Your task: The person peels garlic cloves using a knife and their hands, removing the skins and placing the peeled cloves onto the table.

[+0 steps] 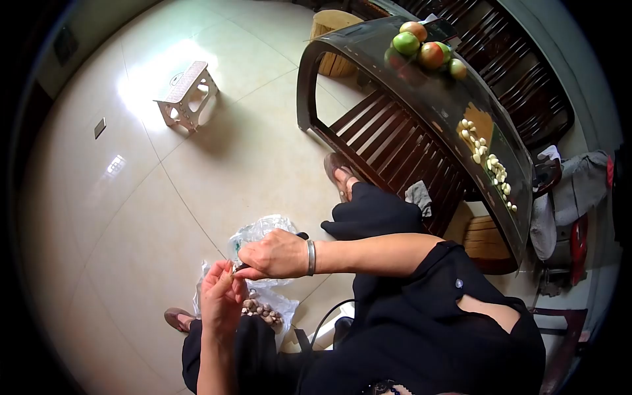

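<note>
My left hand [222,291] is closed, its fingertips pinching a small pale piece that looks like a garlic clove [234,266]. Meeting it from the right, my right hand [275,253] wears a metal bracelet and is wrapped around a slim dark tool, apparently a small knife [243,268]. Most of the tool is hidden by the fingers. Below the hands, unpeeled garlic [264,311] lies in an open white plastic bag [284,304]. A clear plastic bag [260,228] is just beyond the right hand.
On the dark low table [368,49] at right are peeled garlic cloves [490,164] and several green-red fruits [431,55]. Wooden stumps [487,237] stand by it. A small folding stool [187,95] is on the tiled floor [217,178]. A grey cloth [419,197] hangs near my knee.
</note>
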Demonstrator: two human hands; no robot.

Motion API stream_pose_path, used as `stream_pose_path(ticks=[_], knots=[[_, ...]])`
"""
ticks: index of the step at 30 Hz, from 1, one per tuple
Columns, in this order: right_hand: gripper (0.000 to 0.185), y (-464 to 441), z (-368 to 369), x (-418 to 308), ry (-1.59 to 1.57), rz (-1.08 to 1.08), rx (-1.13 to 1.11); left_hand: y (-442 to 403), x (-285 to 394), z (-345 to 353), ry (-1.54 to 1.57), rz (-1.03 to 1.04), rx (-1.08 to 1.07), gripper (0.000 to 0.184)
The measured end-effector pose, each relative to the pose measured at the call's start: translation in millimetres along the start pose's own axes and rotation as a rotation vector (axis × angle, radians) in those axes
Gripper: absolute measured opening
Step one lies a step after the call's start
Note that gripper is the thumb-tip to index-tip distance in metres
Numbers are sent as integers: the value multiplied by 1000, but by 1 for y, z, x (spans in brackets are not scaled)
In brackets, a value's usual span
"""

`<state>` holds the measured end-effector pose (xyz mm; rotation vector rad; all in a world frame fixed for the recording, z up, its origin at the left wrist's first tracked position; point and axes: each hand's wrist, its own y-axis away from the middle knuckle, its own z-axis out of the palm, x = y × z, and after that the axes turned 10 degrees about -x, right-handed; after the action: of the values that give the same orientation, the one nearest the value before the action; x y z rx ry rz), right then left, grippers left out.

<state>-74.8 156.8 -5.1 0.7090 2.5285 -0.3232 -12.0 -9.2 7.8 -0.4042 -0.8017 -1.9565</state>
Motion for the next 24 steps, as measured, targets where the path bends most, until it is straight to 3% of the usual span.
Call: stream_pose_path(ticks=[13,24], knots=[[39,-1,-15,5,-345,-140,-19,1,19,6,-84,-76,-290,15],[39,-1,-12,4,-145,-93,50,2,12,2,3,4,-269,16]])
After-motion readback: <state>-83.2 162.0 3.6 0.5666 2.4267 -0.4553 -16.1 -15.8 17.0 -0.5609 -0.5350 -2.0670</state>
